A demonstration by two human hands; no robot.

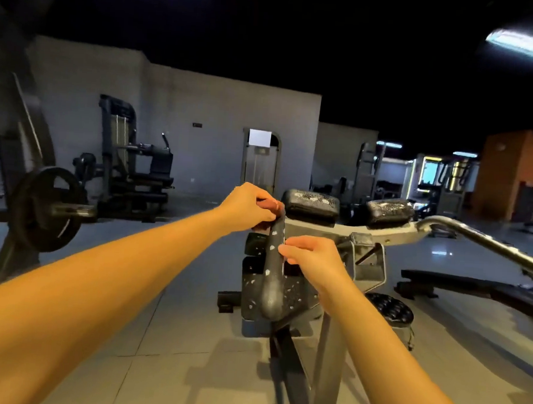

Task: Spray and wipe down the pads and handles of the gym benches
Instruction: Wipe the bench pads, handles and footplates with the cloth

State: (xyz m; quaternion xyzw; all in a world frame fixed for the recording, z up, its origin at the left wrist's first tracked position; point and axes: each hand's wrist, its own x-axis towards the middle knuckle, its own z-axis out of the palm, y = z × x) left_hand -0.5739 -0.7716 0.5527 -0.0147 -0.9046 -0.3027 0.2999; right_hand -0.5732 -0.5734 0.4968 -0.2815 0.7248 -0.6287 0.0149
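Note:
A worn black handle (272,280) with pale chipped spots rises in the middle of a grey machine. My left hand (247,207) grips a reddish cloth (268,204) against the handle's top end. My right hand (313,256) holds the handle's right side about halfway down, fingers curled against it. Behind the hands sit two cracked black pads, a left pad (310,204) and a right pad (389,211), on a pale crossbar. A worn black seat pad (252,282) lies behind the handle. No spray bottle is in view.
A long steel bar (487,245) runs out to the right from the crossbar. A flat black bench (472,287) lies on the floor at right, with a bumpy round black dome (389,309) nearer. A barbell plate (45,208) hangs at left. Other machines stand along the far wall.

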